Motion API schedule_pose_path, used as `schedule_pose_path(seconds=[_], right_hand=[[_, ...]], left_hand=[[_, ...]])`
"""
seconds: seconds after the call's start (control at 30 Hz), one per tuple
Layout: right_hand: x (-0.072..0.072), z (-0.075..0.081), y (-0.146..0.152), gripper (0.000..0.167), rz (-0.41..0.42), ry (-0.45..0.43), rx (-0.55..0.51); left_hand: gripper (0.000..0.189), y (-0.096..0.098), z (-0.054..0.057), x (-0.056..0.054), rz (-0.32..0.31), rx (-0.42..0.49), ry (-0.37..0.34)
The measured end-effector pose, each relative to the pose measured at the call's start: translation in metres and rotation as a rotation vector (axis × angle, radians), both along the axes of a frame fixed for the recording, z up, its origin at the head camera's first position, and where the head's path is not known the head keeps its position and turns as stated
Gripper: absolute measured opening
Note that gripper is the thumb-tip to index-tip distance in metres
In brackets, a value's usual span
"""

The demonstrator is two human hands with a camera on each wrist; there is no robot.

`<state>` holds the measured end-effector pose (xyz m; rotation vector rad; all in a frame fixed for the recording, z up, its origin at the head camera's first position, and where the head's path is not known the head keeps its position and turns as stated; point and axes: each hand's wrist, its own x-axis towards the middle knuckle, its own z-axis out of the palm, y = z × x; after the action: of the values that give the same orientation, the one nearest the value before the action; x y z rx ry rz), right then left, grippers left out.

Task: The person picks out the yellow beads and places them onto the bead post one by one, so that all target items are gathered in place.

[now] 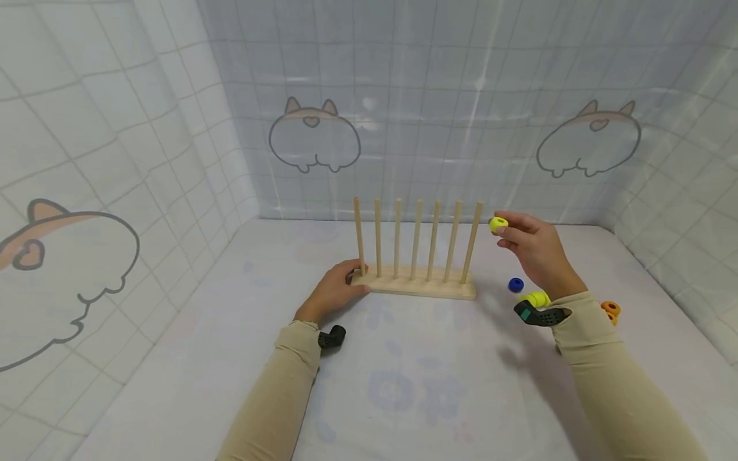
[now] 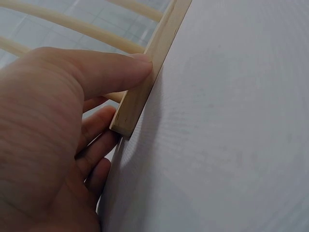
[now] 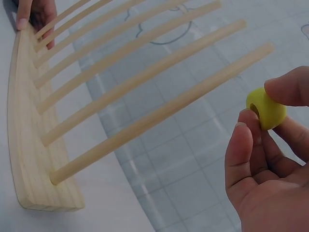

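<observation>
Beige sleeves (image 1: 259, 403) flank a wooden rack (image 1: 415, 290) and a lifted yellow ring (image 1: 498, 225)

Both sleeves come up from the lower edge, closest to the head camera, with a black wrist device (image 1: 332, 337) strapped at each cuff. With my left grip (image 1: 334, 288) I hold the left end of the rack's base (image 2: 136, 99), clamped on it: my thumb presses the front edge while the other fingers sit round the end and behind. The rack stands upright on the pale worktop (image 1: 380, 358), its seven pegs (image 1: 417, 237) rising in a row.

My right grip (image 1: 533, 250) is together on the yellow ring, which I pinch between thumb and fingertips. The ring is up off the worktop, just to the right of the rightmost peg's top and apart from it. Its hole shows in the right wrist view, one fingertip close against the rim.

Beneath my right arm lie a blue ring (image 1: 516, 285) and, near it, other yellow rings (image 1: 540, 298); I cannot tell how many. Orange rings (image 1: 611, 308) show beyond my right sleeve, partly hidden. A grid-patterned sheet (image 1: 421, 77) with cartoon animals (image 1: 314, 141) hangs behind.
</observation>
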<state>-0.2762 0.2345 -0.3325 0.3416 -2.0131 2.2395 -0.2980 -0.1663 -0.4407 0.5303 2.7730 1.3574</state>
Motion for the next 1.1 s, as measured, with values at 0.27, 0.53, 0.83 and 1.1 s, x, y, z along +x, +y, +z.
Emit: schedule_pose_path(seconds=[0.27,0.53,0.83,1.1], right_hand=[[0.001,0.004,0.000,0.028,0.018,0.020,-0.044],[0.002,0.011,-0.004,0.031,0.013,0.060,-0.005],[0.002,0.015,-0.006,0.031,0.028,0.065,-0.048],[-0.002,0.021,-0.010,0.031,0.046,0.084,-0.067]], left_hand=[[0.050,-0.002,0.001,0.000,0.005,-0.003,-0.012],[0.050,-0.001,-0.002,-0.002,-0.005,0.008,-0.001],[0.050,0.001,-0.002,-0.001,-0.003,0.007,0.000],[0.049,0.002,-0.001,0.001,0.003,0.003,0.003]])
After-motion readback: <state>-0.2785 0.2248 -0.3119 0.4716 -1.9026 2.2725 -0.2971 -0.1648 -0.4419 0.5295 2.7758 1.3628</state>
